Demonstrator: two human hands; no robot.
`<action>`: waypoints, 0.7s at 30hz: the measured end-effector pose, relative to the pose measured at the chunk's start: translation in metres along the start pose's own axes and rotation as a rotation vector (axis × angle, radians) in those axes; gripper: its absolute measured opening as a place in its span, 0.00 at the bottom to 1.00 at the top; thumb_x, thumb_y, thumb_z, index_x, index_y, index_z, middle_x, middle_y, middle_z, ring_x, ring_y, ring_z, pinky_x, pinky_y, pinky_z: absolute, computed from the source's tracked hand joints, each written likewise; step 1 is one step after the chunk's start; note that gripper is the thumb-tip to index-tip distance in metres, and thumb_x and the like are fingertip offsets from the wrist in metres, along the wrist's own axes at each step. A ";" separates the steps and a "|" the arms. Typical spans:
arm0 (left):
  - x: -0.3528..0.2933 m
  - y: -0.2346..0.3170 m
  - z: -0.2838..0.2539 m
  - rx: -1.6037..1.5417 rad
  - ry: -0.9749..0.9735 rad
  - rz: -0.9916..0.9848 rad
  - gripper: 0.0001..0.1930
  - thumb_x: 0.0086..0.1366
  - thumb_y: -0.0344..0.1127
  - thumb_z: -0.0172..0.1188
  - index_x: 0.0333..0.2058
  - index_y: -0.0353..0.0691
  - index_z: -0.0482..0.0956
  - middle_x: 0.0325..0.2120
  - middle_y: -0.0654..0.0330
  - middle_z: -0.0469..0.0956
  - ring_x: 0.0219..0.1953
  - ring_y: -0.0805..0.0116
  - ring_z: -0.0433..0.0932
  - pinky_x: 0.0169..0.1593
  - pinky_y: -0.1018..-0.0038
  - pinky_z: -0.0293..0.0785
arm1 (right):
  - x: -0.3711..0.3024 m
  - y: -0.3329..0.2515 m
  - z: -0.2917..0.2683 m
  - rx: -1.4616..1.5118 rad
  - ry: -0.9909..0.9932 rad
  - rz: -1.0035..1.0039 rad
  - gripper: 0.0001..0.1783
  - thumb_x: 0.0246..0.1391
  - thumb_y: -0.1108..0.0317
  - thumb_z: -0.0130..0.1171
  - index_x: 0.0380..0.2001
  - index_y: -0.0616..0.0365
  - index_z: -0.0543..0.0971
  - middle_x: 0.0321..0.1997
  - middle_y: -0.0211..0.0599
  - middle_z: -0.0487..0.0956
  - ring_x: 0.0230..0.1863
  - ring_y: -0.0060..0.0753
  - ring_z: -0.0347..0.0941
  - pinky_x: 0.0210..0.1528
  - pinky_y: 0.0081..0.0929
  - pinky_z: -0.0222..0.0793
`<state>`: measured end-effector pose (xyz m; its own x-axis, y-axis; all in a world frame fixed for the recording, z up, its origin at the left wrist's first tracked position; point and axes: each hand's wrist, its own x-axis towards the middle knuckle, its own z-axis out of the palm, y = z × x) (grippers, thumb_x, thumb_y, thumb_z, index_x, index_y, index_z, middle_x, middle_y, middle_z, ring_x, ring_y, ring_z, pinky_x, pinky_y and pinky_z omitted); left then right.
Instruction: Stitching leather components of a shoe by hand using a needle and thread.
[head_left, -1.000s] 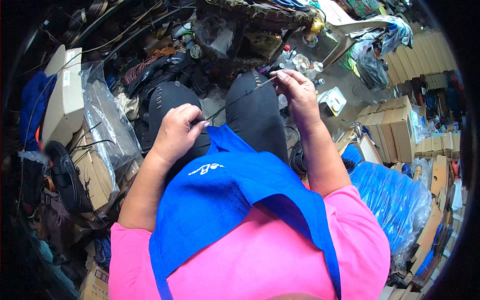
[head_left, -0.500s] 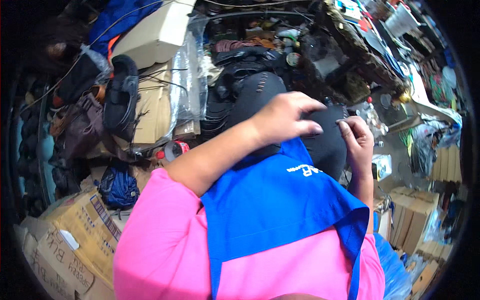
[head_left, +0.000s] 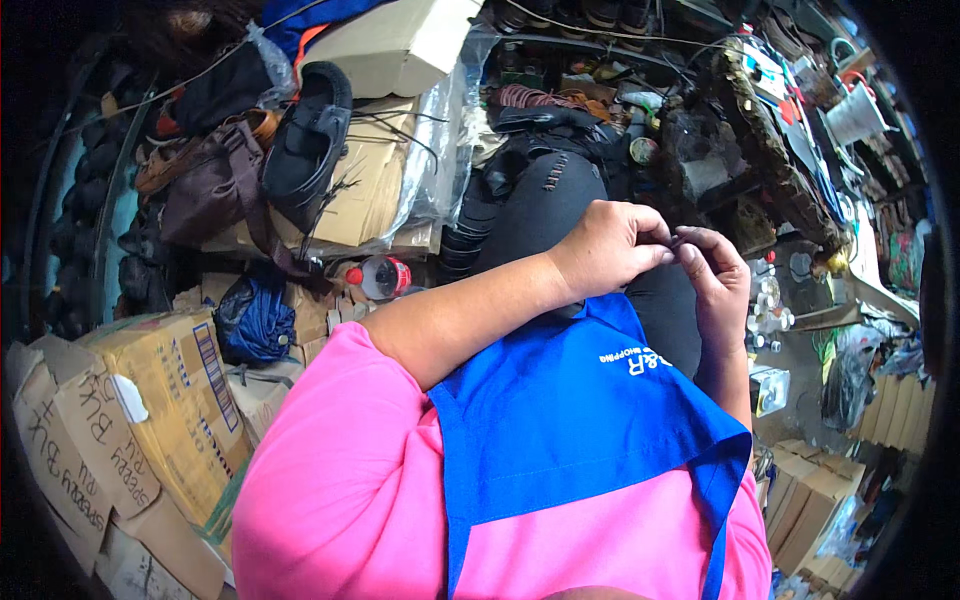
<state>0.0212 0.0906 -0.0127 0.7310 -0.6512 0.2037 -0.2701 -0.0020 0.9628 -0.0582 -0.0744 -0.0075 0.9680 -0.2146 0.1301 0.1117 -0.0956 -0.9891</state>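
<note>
My left hand [head_left: 608, 245] and my right hand [head_left: 716, 280] meet fingertip to fingertip above my knees in black trousers [head_left: 545, 195]. Both pinch a small dark piece [head_left: 679, 240] between thumb and fingers; it is too small to tell what it is. My left forearm crosses over a blue apron [head_left: 580, 420] worn on a pink shirt [head_left: 330, 480]. My right forearm comes up along the apron's right edge.
A black shoe [head_left: 305, 140] lies on plastic-wrapped cardboard at upper left, beside a brown bag [head_left: 215, 185]. A bottle with a red label [head_left: 385, 277] and a blue bag [head_left: 255, 320] sit below. Cardboard boxes [head_left: 150, 410] stand left, more boxes [head_left: 815, 500] right. A cluttered workbench [head_left: 760, 150] lies ahead.
A second ago my hands were apart with a thin strand stretched between them. They have come together, and the view has swung to the left.
</note>
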 end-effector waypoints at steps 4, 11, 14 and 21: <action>-0.004 -0.009 -0.001 -0.227 -0.001 -0.130 0.04 0.57 0.28 0.62 0.31 0.35 0.79 0.26 0.59 0.80 0.30 0.76 0.78 0.35 0.78 0.74 | 0.004 0.006 0.007 0.068 -0.006 -0.003 0.05 0.55 0.74 0.58 0.35 0.64 0.77 0.35 0.33 0.79 0.36 0.19 0.73 0.42 0.18 0.68; -0.001 -0.030 -0.003 -0.774 0.236 -0.277 0.05 0.64 0.30 0.55 0.36 0.35 0.71 0.28 0.58 0.78 0.28 0.70 0.78 0.34 0.75 0.76 | 0.004 0.007 0.008 0.298 0.101 -0.119 0.05 0.63 0.70 0.46 0.36 0.60 0.69 0.40 0.45 0.78 0.42 0.36 0.76 0.48 0.32 0.69; 0.003 -0.042 -0.013 -0.550 0.309 -0.203 0.06 0.63 0.29 0.55 0.36 0.34 0.72 0.29 0.59 0.76 0.28 0.71 0.76 0.33 0.75 0.76 | 0.006 -0.001 -0.020 0.520 0.128 -0.212 0.06 0.64 0.68 0.44 0.38 0.58 0.68 0.37 0.42 0.77 0.40 0.38 0.75 0.50 0.39 0.68; -0.002 -0.056 -0.048 -0.738 0.421 -0.263 0.02 0.63 0.30 0.56 0.33 0.42 0.71 0.25 0.62 0.75 0.24 0.73 0.72 0.31 0.78 0.70 | 0.001 -0.013 -0.070 0.713 0.314 -0.168 0.05 0.64 0.65 0.43 0.38 0.53 0.67 0.30 0.32 0.67 0.32 0.30 0.65 0.42 0.37 0.67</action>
<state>0.0644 0.1284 -0.0584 0.9215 -0.3654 -0.1315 0.3054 0.4726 0.8267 -0.0743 -0.1415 0.0101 0.8288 -0.5265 0.1893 0.4699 0.4712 -0.7465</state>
